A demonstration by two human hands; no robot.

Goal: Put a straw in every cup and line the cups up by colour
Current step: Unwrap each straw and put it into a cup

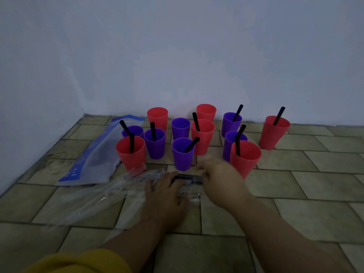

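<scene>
Several red and purple cups stand mixed on the tiled floor. Black straws stick out of most, such as the front red cup [131, 152] and the front purple cup [183, 153]. Two red cups at the back [157, 117] [206, 112] and one purple cup [180, 128] hold no straw. My left hand [165, 191] presses flat on a clear plastic straw wrapper [94, 200]. My right hand [218, 181], blurred, pinches the end of the black straws [187, 177] inside the wrapper.
A white and blue plastic bag [94, 154] lies left of the cups. White walls meet in a corner at the back left. A lone red cup with a straw [272, 133] stands far right. Bare tiles lie to the right.
</scene>
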